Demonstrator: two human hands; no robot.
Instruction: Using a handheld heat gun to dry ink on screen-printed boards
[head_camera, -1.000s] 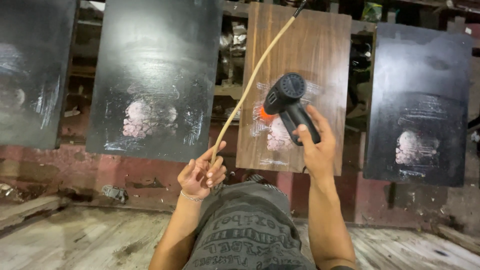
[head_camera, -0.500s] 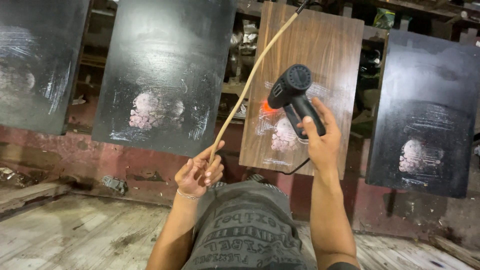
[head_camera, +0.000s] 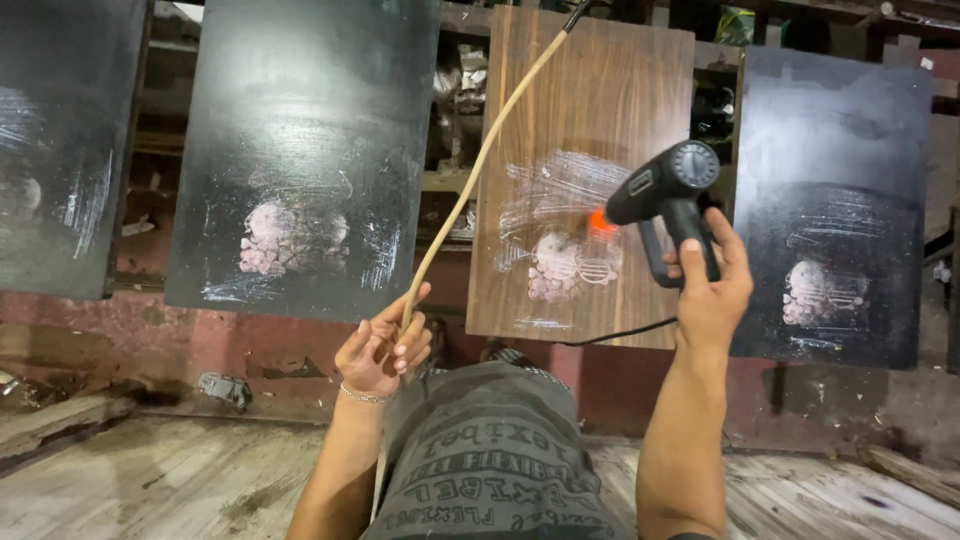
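My right hand (head_camera: 708, 283) grips the handle of a black heat gun (head_camera: 665, 190); its glowing orange nozzle points left at a whitish scuffed patch on a brown wood-grain board (head_camera: 600, 110). My left hand (head_camera: 382, 348) holds the lower end of a thin, curved cane stick (head_camera: 478, 165) that arcs up and right past the board's top left corner. The gun's black cord (head_camera: 610, 335) trails down behind my right forearm.
Three black boards lean against the wall: one at far left (head_camera: 55, 150), a large one left of centre (head_camera: 300, 120), one at right (head_camera: 840, 150), each with a pale scuffed patch. A worn plank floor (head_camera: 160, 480) lies below. My grey printed shirt fills the bottom centre.
The heat gun has swung up and to the right, away from the stick, and now points at the wood-grain board. My left hand holds the stick in nearly the same place.
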